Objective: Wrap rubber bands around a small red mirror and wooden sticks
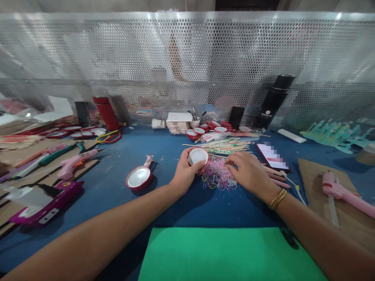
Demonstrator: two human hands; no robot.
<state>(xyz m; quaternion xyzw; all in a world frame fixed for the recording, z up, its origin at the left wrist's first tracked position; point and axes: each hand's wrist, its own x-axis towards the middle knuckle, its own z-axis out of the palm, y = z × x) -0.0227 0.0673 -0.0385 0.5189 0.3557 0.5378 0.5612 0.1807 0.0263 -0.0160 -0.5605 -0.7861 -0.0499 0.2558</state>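
My left hand [187, 169] is closed around a small round white piece with a red rim [198, 157], its thumb lying across the edge. Just right of it lies a loose pile of small coloured rubber bands [218, 180]. Over the pile's right side is my right hand [249, 171], thumb and index finger pinched together; whatever is between the fingertips is too small to make out. A similar red-rimmed round piece [138, 178] lies to the left on the blue table, with a small pinkish part [149, 160] behind it.
A green sheet [228, 253] lies in front. Behind the hands are thin sticks [228, 145], more red-rimmed pieces [215, 125] and a phone [272, 157]. Pink glue guns lie at left [73, 164] and right [345, 191]. A black bottle [271, 105] stands by the perforated metal screen [131, 50].
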